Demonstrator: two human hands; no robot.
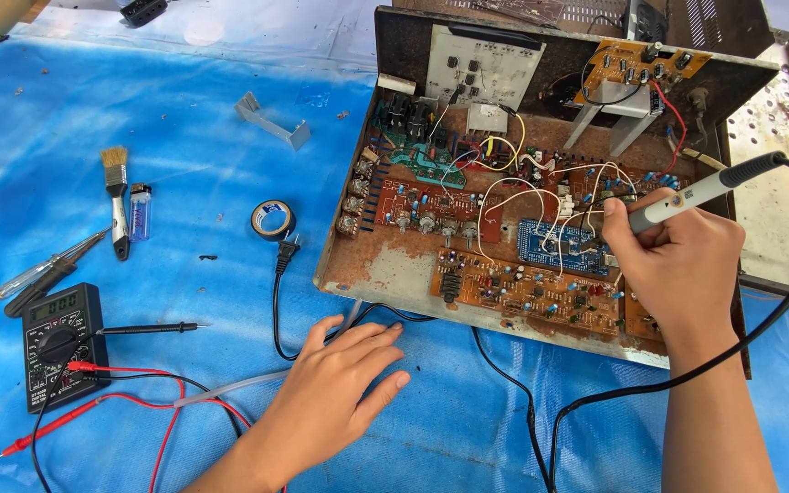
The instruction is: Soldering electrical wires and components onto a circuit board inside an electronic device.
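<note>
My right hand grips a white and black soldering iron like a pen, its tip down among white wires by a small blue circuit board. That board lies inside an open, rusty metal chassis filled with brown circuit boards. My left hand rests flat on the blue sheet in front of the chassis, fingers apart, holding nothing. It lies over a thin clear tube and near a black power cord.
A black multimeter with red and black probes sits at the left. Beside it lie screwdrivers, a small brush, a blue lighter, a tape roll and a metal bracket. The iron's black cable loops across the front.
</note>
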